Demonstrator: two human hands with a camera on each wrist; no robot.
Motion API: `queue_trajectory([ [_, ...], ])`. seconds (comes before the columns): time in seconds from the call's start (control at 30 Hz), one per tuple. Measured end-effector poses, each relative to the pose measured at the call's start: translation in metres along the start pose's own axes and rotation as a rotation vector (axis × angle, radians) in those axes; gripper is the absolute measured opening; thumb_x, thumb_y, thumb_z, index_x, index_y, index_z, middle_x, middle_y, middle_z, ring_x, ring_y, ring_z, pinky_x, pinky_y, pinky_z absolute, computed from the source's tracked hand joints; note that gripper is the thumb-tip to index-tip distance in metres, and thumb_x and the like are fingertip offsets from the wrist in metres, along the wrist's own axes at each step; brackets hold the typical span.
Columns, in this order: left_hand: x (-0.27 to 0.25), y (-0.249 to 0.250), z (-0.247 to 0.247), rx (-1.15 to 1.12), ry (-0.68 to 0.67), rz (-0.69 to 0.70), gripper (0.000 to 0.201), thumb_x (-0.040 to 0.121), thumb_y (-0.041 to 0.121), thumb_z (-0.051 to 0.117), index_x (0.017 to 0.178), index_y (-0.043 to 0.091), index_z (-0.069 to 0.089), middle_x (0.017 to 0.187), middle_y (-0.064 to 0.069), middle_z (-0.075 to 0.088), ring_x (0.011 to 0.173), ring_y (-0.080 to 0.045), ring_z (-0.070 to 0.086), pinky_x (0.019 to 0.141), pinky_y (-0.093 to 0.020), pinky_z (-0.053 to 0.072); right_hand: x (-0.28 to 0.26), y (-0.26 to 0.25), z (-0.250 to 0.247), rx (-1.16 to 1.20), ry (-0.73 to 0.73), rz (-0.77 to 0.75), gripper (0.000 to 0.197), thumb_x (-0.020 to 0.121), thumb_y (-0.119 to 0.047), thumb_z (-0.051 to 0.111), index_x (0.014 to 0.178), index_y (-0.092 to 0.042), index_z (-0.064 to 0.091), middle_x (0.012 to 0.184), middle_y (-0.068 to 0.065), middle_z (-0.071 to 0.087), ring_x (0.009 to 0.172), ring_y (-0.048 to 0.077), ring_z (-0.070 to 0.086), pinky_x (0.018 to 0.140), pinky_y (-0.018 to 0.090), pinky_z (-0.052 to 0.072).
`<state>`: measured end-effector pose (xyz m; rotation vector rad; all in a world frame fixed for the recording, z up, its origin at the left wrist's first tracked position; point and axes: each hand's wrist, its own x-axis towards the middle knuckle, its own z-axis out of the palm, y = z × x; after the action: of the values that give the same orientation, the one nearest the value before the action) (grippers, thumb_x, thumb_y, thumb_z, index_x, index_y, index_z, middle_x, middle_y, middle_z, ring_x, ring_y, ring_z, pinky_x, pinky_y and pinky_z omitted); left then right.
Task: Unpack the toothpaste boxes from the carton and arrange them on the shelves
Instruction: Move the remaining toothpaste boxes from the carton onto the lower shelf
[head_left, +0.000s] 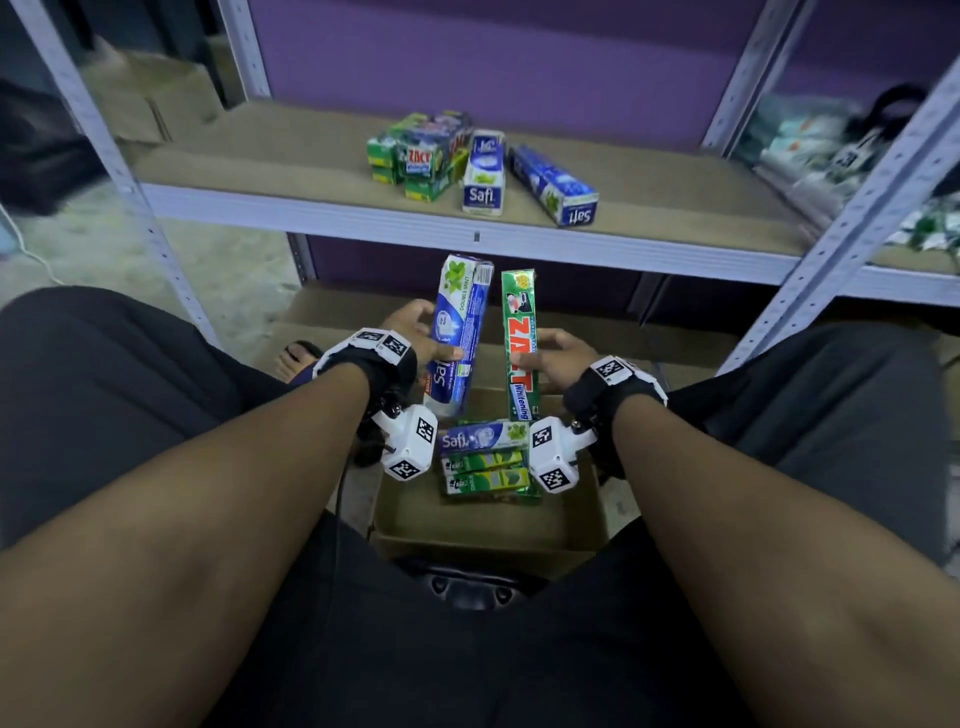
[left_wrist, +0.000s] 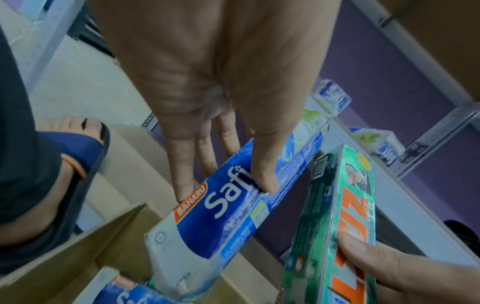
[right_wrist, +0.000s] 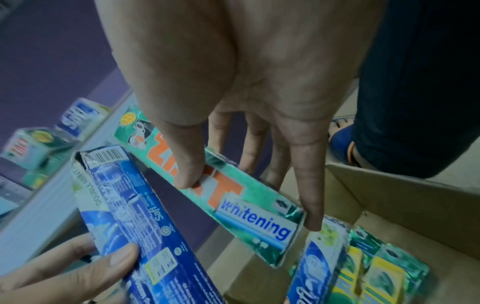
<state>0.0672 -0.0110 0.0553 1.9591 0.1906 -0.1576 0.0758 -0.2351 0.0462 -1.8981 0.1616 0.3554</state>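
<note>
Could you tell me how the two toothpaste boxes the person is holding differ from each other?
The Safi box, in the left hand, is blue and white; the Zact box, in the right hand, is green with orange lettering. The Safi box looks wider, the Zact box slimmer. Both are held lengthwise above the carton.

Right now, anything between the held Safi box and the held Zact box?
No. In the head view a bare gap separates the blue Safi box from the green Zact box; only the carton shows below.
</note>
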Motion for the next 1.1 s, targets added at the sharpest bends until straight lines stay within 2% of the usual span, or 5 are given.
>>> queue_trajectory([
  [0.3,-0.004,0.085,-0.041,0.052,0.073,0.177,0.05,0.075,0.022,0.084,0.117,0.025,0.056,0.101,-0.001,0.071,0.092,-0.026,0.07,0.073,-0.054,0.06,-0.027,-0.092,-0.027,0.022,0.036,-0.165,0.045,0.085,-0.019,0.076,0.126,-0.017,0.056,0.108,0.005,0.072,0.079,0.013,0.069,0.059,0.026,0.054],
  [0.47,0.01,0.137,-0.067,0.115,0.153,0.268,0.032,0.08,0.027,0.079,0.105,0.029,0.06,0.107,-0.001,0.07,0.093,-0.023,0.07,0.079,-0.045,0.06,-0.015,-0.152,-0.043,-0.11,0.09,-0.213,0.034,0.083,-0.031,0.077,0.111,-0.014,0.065,0.114,0.009,0.071,0.1,0.026,0.07,0.092,0.047,0.055],
  [0.6,0.032,0.171,-0.082,0.15,0.233,0.276,0.04,0.081,0.033,0.077,0.116,0.019,0.064,0.109,-0.005,0.071,0.093,-0.025,0.071,0.086,-0.045,0.058,0.006,-0.192,-0.057,-0.157,0.141,-0.227,0.024,0.079,-0.04,0.079,0.081,-0.021,0.064,0.097,0.007,0.073,0.089,0.027,0.073,0.087,0.048,0.058],
  [0.77,0.062,0.201,-0.088,0.321,0.3,0.266,0.022,0.086,0.037,0.067,0.098,0.019,0.064,0.099,-0.009,0.072,0.082,-0.026,0.067,0.08,-0.038,0.056,0.038,-0.228,-0.075,-0.256,0.227,-0.207,0.043,0.064,-0.047,0.085,0.087,-0.015,0.07,0.081,0.006,0.074,0.073,0.029,0.074,0.074,0.051,0.061],
  [1.1,0.132,0.22,-0.075,0.594,0.248,0.216,0.051,0.083,0.046,0.063,0.128,0.022,0.061,0.116,-0.005,0.066,0.096,-0.027,0.063,0.081,-0.029,0.046,0.109,-0.24,-0.094,-0.856,0.345,-0.18,0.055,0.053,-0.068,0.07,0.071,-0.016,0.064,0.065,0.001,0.065,0.057,0.02,0.062,0.048,0.023,0.042],
])
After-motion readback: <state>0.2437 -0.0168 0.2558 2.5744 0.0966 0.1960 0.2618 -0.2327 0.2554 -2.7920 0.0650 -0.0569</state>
